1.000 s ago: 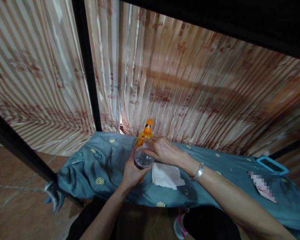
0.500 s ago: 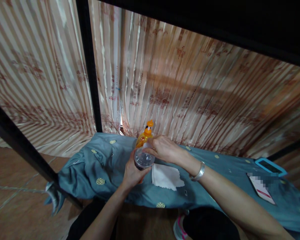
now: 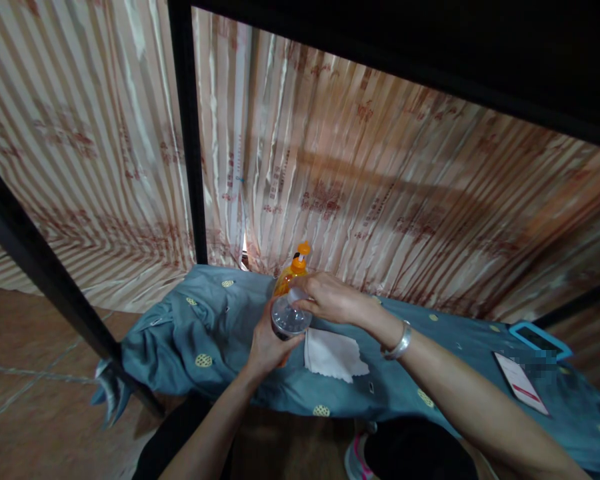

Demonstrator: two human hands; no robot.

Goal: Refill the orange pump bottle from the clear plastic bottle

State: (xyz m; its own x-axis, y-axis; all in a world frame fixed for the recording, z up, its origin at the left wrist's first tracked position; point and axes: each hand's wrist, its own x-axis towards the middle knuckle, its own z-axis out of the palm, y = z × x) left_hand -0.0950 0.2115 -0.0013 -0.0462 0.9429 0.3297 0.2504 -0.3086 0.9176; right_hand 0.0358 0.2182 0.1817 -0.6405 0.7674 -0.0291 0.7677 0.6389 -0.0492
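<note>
My left hand (image 3: 269,345) is wrapped around a clear plastic cup (image 3: 290,316), its round transparent top facing up towards me. My right hand (image 3: 325,297) reaches over the far side of the cup, fingers pinched on a small white piece (image 3: 296,295) at the rim. Whether that piece is cloth, paper or something else is too small to tell. Just behind the cup stands a bottle of yellow liquid (image 3: 283,283) with an orange top, partly hidden by my hands. To the right of the cup a white cloth (image 3: 334,355) lies flat with a wavy edge.
A grey-green sheet with yellow prints (image 3: 205,380) covers the low surface. On its right side lie a phone (image 3: 520,383) and a blue-framed object (image 3: 540,339). Dark metal posts (image 3: 187,133) stand at the left, with a striped curtain (image 3: 330,153) behind.
The camera view has shifted slightly. My right hand stays at the cup's far rim with the white piece, its fingers a little changed in position; my left hand keeps hold of the cup.
</note>
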